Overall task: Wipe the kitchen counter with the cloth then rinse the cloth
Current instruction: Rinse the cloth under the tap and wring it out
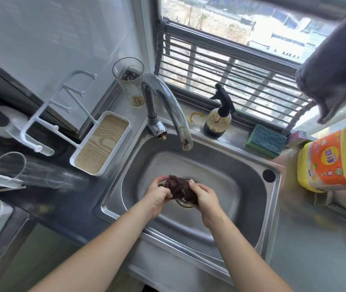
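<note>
Dark desk [66, 209] along the left, steel surface carrying on to the right. Set into it, a stainless sink [250, 182], basin dull and streaked. Behind, a barred window [226, 66] with bright daylight outside. Hanging at upper right, a grey towel [336, 68]. At the right edge, a big yellow and orange bottle [334, 163], standing near the sink rim.

Arching over the basin from the back left corner, a curved chrome tap [167, 102]; whether running, cannot tell. Left of the sink, a white rack [102, 144] with a wood-grain tray and pegs. Lying on its side on the desk further left, a clear glass [28, 171]. Upright behind the tap, a tall tumbler [131, 81] with brown dregs. On the ledge under the window, a dark spray bottle [218, 119], and right of it a green and blue sponge [266, 141].

Low over the drain, both hands close together: left hand [157, 197] and right hand [205, 199], fingers curled round a dark brown cloth [179, 187], bunched into a wad between them, thumbs on top.
</note>
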Demonstrator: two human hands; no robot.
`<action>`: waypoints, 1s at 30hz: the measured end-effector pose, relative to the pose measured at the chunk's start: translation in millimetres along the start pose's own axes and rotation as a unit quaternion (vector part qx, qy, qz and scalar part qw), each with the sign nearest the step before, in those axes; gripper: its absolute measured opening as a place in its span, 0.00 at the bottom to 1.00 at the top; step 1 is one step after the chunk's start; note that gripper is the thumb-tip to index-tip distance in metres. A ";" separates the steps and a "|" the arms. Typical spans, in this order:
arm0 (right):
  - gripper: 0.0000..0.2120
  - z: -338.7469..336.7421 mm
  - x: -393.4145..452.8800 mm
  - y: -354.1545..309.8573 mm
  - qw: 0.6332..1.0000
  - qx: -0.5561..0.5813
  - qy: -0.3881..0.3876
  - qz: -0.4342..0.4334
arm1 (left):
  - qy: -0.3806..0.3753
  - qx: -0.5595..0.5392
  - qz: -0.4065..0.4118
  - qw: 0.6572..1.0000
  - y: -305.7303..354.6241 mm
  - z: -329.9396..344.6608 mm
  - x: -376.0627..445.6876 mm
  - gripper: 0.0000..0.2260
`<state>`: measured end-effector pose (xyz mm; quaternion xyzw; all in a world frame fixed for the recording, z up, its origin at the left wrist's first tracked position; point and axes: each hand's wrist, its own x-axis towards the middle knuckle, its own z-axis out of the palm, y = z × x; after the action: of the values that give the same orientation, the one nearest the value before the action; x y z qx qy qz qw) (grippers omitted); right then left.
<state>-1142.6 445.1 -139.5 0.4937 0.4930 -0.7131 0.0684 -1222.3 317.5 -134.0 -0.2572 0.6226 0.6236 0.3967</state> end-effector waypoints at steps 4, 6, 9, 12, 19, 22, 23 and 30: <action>0.09 9.9 -12.7 -1.9 0.999 -0.019 0.023 -0.044 | 0.036 0.190 -0.054 0.980 -0.4 -0.5 -1.2 0.31; 0.18 10.9 -18.5 -2.7 0.998 -0.037 -0.024 -0.037 | -0.035 0.088 -0.116 0.989 9.4 3.5 -11.2 0.20; 0.25 10.5 -20.1 -5.6 0.991 -0.114 -0.059 -0.043 | -0.107 0.063 -0.071 0.990 13.4 2.9 -16.4 0.17; 0.23 7.7 -18.6 -13.6 0.994 -0.091 -0.047 -0.036 | -0.092 0.103 -0.017 0.990 6.7 1.3 -12.6 0.13; 0.10 -7.9 -2.3 -27.9 0.988 0.150 0.027 -0.019 | 0.080 0.158 -0.063 0.982 6.6 -22.0 9.7 0.29; 0.10 -3.7 -9.3 -40.8 0.989 0.138 -0.044 -0.035 | 0.014 0.366 0.024 0.930 12.4 -22.0 -4.3 0.42; 0.09 -1.5 -12.2 -44.4 0.989 0.123 -0.077 -0.041 | -0.043 0.352 0.075 0.932 16.0 -20.2 -6.7 0.37; 0.10 2.4 -9.8 -59.9 0.986 0.006 -0.091 -0.140 | -0.175 0.190 0.128 0.957 36.6 1.0 -11.3 0.09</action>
<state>-1174.2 469.7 -93.8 0.3536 0.5444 -0.7606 0.0092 -1245.7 319.9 -103.7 0.0183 0.6782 0.5743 0.4581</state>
